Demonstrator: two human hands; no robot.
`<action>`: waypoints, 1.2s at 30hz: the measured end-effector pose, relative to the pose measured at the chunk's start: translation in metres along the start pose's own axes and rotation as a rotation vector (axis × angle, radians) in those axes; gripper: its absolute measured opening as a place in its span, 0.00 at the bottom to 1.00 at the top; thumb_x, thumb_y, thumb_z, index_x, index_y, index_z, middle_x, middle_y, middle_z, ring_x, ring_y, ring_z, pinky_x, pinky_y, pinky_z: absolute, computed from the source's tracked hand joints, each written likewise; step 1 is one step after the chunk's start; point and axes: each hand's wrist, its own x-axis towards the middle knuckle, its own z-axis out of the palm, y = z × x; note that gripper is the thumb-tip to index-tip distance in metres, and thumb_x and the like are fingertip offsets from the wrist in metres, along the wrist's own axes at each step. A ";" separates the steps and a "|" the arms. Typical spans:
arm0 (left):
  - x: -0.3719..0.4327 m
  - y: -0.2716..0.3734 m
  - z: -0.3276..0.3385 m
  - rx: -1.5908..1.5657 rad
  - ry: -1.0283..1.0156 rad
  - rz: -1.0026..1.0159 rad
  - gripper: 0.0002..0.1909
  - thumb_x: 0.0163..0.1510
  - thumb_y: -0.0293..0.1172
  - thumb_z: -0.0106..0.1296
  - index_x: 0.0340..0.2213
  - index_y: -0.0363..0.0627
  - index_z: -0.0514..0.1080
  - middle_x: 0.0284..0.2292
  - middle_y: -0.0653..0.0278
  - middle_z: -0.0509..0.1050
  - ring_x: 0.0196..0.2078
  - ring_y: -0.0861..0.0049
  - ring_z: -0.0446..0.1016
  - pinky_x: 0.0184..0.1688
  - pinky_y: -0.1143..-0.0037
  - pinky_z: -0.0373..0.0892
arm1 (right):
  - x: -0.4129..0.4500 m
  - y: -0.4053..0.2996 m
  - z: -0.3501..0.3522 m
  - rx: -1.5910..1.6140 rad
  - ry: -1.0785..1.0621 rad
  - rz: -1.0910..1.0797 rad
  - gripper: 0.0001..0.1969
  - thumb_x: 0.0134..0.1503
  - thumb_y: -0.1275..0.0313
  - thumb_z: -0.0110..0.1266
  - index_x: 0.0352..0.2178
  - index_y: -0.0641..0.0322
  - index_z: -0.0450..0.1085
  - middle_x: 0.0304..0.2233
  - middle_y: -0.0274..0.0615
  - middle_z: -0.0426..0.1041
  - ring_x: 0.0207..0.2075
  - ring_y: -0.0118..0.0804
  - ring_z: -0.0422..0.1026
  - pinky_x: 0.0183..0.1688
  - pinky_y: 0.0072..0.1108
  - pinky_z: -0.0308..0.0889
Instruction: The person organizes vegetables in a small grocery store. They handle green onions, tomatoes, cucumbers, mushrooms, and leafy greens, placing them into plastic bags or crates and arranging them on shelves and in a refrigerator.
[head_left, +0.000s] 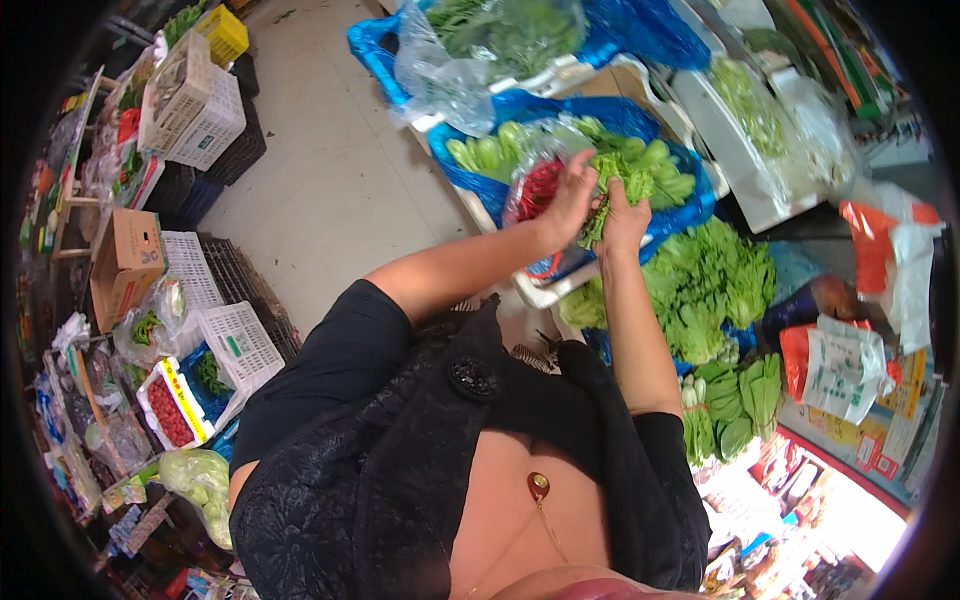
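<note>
My right hand (627, 221) is closed around a small bunch of green leafy vegetable (624, 174), its frilled leaves showing above and below the fingers. Just left of it, my left hand (570, 199) has its fingers stretched upward beside the leaves. Whether its fingertips touch them is unclear. Under both hands is a white foam box (551, 291) lined with blue plastic (626, 112). Bok choy (487, 152) lies in this box, along with a clear plastic bag of red chili peppers (541, 187), partly hidden by my left hand.
Loose lettuce (697, 281) and tied leafy greens (731, 405) lie to the right. Another blue-lined box of greens (510, 45) stands beyond. At left are white plastic crates (240, 349), a cardboard box (129, 262) and a box of red fruit (171, 412), across a tiled floor (330, 172).
</note>
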 end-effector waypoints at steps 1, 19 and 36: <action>0.006 0.029 -0.028 0.209 0.038 0.080 0.36 0.54 0.57 0.41 0.54 0.42 0.53 0.48 0.53 0.59 0.52 0.66 0.59 0.52 0.68 0.58 | 0.001 -0.003 0.014 0.005 -0.032 0.023 0.08 0.52 0.74 0.54 0.32 0.62 0.65 0.23 0.38 0.71 0.17 0.27 0.67 0.18 0.18 0.61; 0.133 0.109 -0.305 1.234 0.393 0.034 0.56 0.37 0.57 0.60 0.58 0.39 0.44 0.58 0.36 0.41 0.62 0.47 0.44 0.61 0.65 0.48 | 0.030 -0.021 0.153 0.029 -0.389 0.298 0.11 0.54 0.65 0.54 0.32 0.58 0.61 0.20 0.36 0.63 0.18 0.30 0.63 0.20 0.20 0.60; 0.199 0.165 -0.392 1.289 -0.616 -0.102 0.48 0.44 0.63 0.50 0.58 0.46 0.49 0.58 0.53 0.52 0.60 0.59 0.53 0.59 0.61 0.53 | 0.187 0.169 0.517 -0.008 -0.504 0.421 0.21 0.52 0.55 0.54 0.41 0.55 0.61 0.30 0.41 0.69 0.27 0.36 0.70 0.28 0.30 0.69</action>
